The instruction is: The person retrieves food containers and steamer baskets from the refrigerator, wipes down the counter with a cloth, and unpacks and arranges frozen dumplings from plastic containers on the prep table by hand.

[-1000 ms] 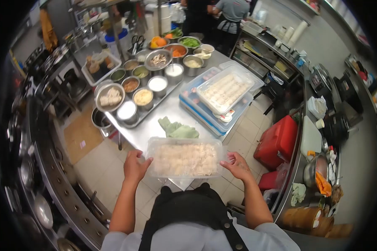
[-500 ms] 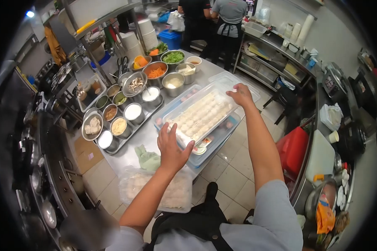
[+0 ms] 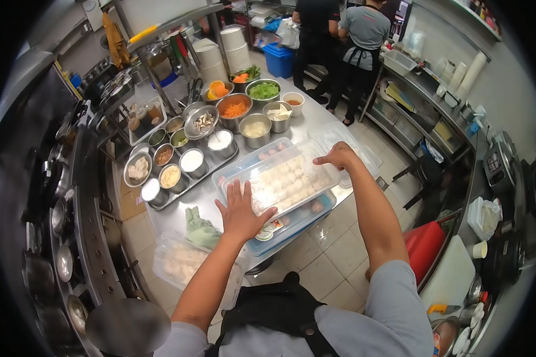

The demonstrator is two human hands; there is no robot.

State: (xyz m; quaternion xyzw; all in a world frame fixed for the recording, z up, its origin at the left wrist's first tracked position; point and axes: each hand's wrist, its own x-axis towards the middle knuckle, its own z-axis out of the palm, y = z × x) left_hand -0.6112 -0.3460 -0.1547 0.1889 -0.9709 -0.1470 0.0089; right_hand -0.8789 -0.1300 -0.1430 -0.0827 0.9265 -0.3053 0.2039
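Observation:
A clear plastic container (image 3: 262,169) with rows of pale, rounded dough pieces (image 3: 293,183) inside rests on top of a bluish lidded box (image 3: 318,208) at the table's near right corner. My left hand (image 3: 242,215) lies spread against the container's left end, fingers stretched out. Over the container's right end rim, my right hand (image 3: 341,156) hooks its thumb, with the other fingers partly hidden outside. Left of my left hand is a crumpled green cloth (image 3: 201,229). A second clear container (image 3: 181,262) with pale food sits at the near edge, partly behind my left forearm.
Several metal bowls and pots hold shredded carrot (image 3: 235,109), leafy greens (image 3: 264,90), mushrooms and white sauces (image 3: 192,160) on the steel table. Clear plastic lids (image 3: 363,149) lie at the right. Two people (image 3: 363,35) stand beyond. A red bin (image 3: 423,250) is at the right.
The camera view has shifted. The dough container sits more level on the box, and my left hand's fingers are spread flatter against its end. My right hand stays on the other end.

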